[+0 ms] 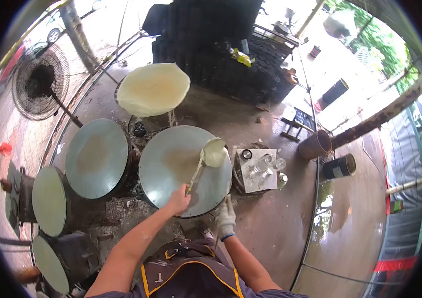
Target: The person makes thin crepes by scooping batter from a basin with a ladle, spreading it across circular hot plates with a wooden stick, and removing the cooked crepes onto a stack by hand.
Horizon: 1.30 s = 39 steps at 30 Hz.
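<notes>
My bare left hand (177,200) is closed round the handle of a ladle (214,152). The ladle's bowl, coated with pale batter, is over the right part of a round grey griddle (181,171). My right hand (226,218) wears a whitish glove and is at the griddle's lower right edge. Its fingers point upward and look pressed together; whether they hold anything is too small to tell. A brownish patch marks the griddle's middle. Behind it, a large round pale sheet (154,89) lies on another round surface.
More round griddles stand at the left, one grey (97,159) and one covered with pale batter (49,201). A small table (260,171) with glass jars is at the right. A fan (40,82) stands at the upper left, and a dark stove-like block (206,44) at the back.
</notes>
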Each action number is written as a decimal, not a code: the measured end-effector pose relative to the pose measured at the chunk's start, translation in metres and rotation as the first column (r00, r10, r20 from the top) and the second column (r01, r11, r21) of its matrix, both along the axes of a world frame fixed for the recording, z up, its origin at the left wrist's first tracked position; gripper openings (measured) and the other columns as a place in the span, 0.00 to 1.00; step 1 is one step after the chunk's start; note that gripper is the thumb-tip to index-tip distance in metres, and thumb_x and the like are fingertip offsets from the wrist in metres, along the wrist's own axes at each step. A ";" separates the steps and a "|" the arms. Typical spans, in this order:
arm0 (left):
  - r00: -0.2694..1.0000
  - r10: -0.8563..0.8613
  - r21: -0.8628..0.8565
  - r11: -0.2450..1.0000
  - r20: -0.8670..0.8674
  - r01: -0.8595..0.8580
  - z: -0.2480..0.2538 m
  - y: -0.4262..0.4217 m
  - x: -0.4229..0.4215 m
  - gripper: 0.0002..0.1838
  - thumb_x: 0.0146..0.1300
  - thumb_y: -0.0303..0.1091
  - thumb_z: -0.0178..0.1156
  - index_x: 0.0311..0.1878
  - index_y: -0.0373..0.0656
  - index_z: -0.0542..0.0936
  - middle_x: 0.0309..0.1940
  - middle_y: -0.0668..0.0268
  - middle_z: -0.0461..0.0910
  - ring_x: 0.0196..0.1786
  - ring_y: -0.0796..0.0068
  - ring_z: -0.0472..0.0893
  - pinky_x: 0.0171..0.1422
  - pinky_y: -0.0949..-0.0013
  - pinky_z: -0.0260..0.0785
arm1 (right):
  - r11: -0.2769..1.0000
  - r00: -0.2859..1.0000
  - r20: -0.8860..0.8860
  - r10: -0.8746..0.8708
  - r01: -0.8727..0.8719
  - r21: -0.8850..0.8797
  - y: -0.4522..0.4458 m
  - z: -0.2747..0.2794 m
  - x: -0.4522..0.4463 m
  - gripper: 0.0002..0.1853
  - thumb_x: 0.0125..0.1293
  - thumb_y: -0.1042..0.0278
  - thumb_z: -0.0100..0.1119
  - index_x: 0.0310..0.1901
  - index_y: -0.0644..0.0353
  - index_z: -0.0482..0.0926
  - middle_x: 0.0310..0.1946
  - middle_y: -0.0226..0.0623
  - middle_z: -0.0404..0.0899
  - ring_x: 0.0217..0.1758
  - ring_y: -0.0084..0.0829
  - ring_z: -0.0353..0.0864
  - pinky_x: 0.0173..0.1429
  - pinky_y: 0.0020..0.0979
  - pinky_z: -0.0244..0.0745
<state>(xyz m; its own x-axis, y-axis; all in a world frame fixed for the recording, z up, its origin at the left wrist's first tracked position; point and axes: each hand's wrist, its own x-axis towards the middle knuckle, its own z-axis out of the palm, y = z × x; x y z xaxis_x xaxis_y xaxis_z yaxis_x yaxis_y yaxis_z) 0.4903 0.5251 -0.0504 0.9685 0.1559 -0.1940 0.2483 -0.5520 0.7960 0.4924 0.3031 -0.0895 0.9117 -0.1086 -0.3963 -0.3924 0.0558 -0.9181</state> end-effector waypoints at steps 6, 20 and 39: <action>0.995 -0.060 0.312 0.946 -0.085 0.084 0.006 0.044 0.023 0.15 0.60 0.29 0.48 0.51 0.40 0.65 0.37 0.44 0.80 0.41 0.40 0.79 0.46 0.45 0.70 | 0.904 0.984 0.091 0.153 -0.102 -0.416 0.014 -0.005 -0.009 0.25 0.69 0.60 0.51 0.67 0.56 0.67 0.60 0.46 0.75 0.62 0.35 0.75 0.63 0.30 0.67; 1.000 0.009 0.517 0.856 0.018 -0.017 0.029 0.115 -0.003 0.21 0.59 0.25 0.51 0.57 0.41 0.66 0.39 0.47 0.74 0.39 0.43 0.79 0.45 0.48 0.71 | 0.986 0.972 -0.174 0.159 -0.146 0.084 0.083 0.062 0.028 0.21 0.69 0.64 0.54 0.62 0.52 0.74 0.33 0.25 0.76 0.26 0.16 0.70 0.23 0.23 0.64; 0.985 0.007 0.658 0.743 0.171 -0.120 0.038 0.177 -0.066 0.35 0.51 0.17 0.56 0.64 0.57 0.72 0.36 0.55 0.66 0.39 0.52 0.75 0.41 0.56 0.69 | 0.896 0.888 -0.216 0.406 -0.433 -0.095 0.114 0.075 0.062 0.21 0.68 0.59 0.56 0.61 0.51 0.75 0.24 0.23 0.74 0.22 0.16 0.69 0.18 0.24 0.61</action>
